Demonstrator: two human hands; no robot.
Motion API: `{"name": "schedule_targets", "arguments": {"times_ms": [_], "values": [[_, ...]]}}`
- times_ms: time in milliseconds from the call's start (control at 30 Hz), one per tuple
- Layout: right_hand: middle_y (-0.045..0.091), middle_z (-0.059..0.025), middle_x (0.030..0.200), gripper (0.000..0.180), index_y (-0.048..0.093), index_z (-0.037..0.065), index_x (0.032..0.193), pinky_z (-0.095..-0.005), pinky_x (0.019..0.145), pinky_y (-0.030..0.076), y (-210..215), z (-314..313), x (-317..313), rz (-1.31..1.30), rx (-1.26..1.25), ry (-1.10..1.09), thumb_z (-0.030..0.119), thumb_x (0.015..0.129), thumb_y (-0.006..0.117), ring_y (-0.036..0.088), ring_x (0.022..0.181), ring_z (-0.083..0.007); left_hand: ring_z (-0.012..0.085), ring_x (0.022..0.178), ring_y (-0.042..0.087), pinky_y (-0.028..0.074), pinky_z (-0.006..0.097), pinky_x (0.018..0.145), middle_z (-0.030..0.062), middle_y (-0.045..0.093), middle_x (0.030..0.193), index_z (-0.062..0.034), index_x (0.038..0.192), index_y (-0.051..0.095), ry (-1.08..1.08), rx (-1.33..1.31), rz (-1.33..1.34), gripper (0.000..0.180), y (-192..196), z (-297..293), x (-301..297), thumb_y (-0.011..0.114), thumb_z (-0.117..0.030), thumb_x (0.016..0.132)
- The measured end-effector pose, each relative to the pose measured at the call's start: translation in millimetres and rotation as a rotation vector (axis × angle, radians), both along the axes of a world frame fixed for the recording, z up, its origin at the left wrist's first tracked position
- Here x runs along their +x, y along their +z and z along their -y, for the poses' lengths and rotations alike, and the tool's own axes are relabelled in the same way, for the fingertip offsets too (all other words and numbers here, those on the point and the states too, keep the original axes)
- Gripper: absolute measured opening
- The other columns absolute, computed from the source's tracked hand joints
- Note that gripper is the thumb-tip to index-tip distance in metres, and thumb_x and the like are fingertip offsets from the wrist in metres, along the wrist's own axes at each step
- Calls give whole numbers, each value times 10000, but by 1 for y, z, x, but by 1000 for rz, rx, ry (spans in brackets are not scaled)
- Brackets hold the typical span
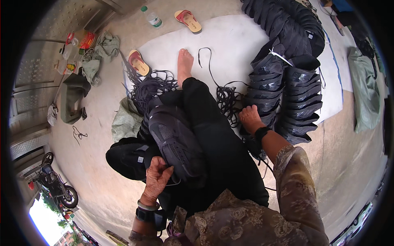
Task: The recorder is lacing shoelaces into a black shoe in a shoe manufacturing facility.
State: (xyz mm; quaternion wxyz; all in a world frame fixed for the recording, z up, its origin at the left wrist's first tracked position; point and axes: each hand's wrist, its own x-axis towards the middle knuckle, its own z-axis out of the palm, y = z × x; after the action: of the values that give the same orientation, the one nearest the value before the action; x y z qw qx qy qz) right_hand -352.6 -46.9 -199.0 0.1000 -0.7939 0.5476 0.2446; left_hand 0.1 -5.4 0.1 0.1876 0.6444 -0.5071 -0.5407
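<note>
- The left hand (158, 176) is clenched on the rear edge of a black shoe upper (174, 141) that lies across the person's lap, on the black trousers, toe pointing away.
- The right hand (249, 118) reaches out to the right, fingers curled down onto a tangle of black laces (227, 100) beside the stacked uppers (287, 98); whether it has pinched one lace I cannot tell.
- The shoe upper looks light and floppy: soft mesh and fabric with no sole, so it likely folds if gripped in the middle. The firmer heel rim or the eyelet edge seems the best place to hold it.
- The laces look thin, limp and easily snagged; pulling one free by an end seems wiser than grabbing the bunch.
- A white tie (280, 56) binds one stack of uppers.
- Far left on the concrete lie a red-and-yellow packet (84, 40) and a clear plastic bottle with a green cap (152, 17).
- A small pale square label (140, 159) shows on the black pieces under the left hand.
</note>
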Motion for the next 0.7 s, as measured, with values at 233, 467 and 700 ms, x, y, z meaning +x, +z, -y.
{"name": "schedule_targets", "arguments": {"times_ms": [233, 467, 700], "values": [[623, -50, 833, 108, 645, 168, 833, -391, 723, 425, -10, 1, -18, 429, -146, -688, 205, 767, 569, 584, 878, -256, 40, 543, 341, 308, 200, 485, -39, 382, 582, -68, 794, 399, -76, -21, 57, 254, 4, 8, -2, 636, 7, 739], [508, 29, 623, 60, 596, 28, 795, -217, 548, 371, 46, -13, -54, 1463, -80, -1147, 82, 774, 613, 430, 593, -50, 32, 537, 375, 339, 198, 484, -37, 436, 607, -69, 805, 433, -250, -154, 195, 196, 20, 8, -5, 608, 6, 758], [499, 42, 655, 127, 567, 8, 826, -206, 550, 384, 222, -50, 10, 1522, 173, -533, 94, 796, 656, 442, 623, -32, 12, 605, 495, 394, 158, 560, -17, 569, 898, -101, 1263, 407, -275, -141, -356, 608, 68, -5, -83, 613, 67, 716]]}}
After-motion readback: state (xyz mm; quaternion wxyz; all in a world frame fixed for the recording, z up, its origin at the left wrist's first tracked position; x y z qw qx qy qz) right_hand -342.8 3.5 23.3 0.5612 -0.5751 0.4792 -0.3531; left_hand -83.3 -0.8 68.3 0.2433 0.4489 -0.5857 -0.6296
